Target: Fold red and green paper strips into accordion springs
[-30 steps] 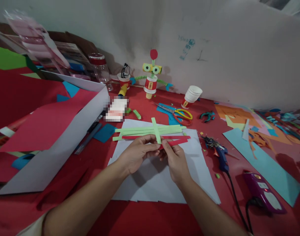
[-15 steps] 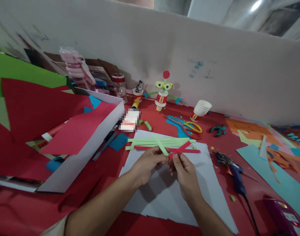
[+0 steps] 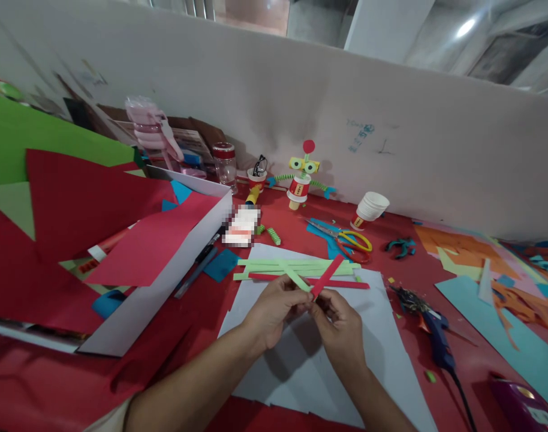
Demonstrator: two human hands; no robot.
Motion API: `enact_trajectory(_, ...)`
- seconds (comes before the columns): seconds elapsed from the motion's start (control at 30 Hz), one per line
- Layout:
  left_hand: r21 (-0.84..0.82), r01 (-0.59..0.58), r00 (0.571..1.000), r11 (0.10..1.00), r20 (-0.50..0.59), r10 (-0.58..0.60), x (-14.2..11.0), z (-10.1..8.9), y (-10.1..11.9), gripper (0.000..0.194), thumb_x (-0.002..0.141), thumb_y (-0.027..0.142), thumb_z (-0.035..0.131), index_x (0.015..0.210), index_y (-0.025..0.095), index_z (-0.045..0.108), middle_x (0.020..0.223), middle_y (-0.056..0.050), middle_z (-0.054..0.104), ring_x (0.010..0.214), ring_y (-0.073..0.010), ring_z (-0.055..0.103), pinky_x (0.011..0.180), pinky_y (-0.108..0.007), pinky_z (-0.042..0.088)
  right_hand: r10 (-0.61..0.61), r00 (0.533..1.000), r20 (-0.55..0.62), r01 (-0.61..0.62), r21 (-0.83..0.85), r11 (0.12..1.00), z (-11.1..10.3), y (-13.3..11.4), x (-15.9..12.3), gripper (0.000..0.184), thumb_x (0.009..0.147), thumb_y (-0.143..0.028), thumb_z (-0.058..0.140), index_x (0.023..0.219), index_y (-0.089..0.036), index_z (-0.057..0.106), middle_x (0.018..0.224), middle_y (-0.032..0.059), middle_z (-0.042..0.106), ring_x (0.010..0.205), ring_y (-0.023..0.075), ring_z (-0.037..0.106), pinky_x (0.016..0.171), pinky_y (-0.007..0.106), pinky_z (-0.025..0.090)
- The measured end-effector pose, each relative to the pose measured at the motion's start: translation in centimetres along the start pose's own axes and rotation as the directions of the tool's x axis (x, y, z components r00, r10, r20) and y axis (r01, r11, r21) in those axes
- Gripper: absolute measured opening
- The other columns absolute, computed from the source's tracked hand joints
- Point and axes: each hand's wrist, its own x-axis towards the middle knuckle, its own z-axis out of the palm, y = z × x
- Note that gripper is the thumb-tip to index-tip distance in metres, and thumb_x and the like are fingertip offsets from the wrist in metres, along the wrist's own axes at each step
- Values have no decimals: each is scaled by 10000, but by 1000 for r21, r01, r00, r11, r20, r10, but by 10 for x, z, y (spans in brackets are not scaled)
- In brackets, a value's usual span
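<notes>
One green strip (image 3: 294,276) and one red strip (image 3: 328,275) met, ends pinched in your left hand (image 3: 274,309) and right hand (image 3: 341,321), above the white sheet (image 3: 301,384); they seemed light, easily creased, best held at these ends.

Head view: from above the table (image 3: 413,270), facing forward and down
Close range: left hand (image 3: 274,309), right hand (image 3: 341,324)
Backdrop: wall (image 3: 436,150)
</notes>
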Motion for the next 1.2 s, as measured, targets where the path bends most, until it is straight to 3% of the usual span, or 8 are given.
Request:
enact_trajectory(0.27,37,-84,995,996,57,82,-1,1,-2,104,652,194,717,634,130,637,574,1,573,542,-85,497,553,-225,379,107,994,-19,-103,125,987,0,0,6,66,767,-253,625,754,-193,651,699,15,638,630,158,585,590,262,482)
enact_trajectory(0.63,-123,48,999,991,8,-48,6,-5,-7,96,554,120,769,597,110,684,638,-45,663,632,-144,612,694,-282,505,81,995,-59,-69,175,982,3,-4,5,89,768,-265,633,793,-198,686,704,8,637,588,138,565,559,246,473)
enact_trajectory(0.77,-119,-39,998,992,-48,33,1,0,-6,135,553,161,793,635,126,691,651,-40,675,625,-141,605,630,-263,486,109,993,-55,-91,257,962,5,-7,4,89,775,-245,623,829,-197,674,714,4,647,590,133,576,563,243,484)
enact_trajectory(0.87,-102,-108,994,989,-27,105,-2,1,-5,145,571,176,794,663,133,691,676,-29,675,633,-129,596,619,-251,471,144,986,-81,-109,342,933,7,-11,3,110,780,-240,619,876,-192,644,683,-4,656,592,139,596,587,263,504)
enact_trajectory(1.2,-128,-69,998,989,-15,68,1,0,-10,136,588,169,794,633,134,671,640,0,658,616,-112,578,627,-250,466,127,985,-117,-76,365,928,6,-14,0,73,795,-244,623,843,-191,638,652,-18,644,589,135,613,600,273,517)
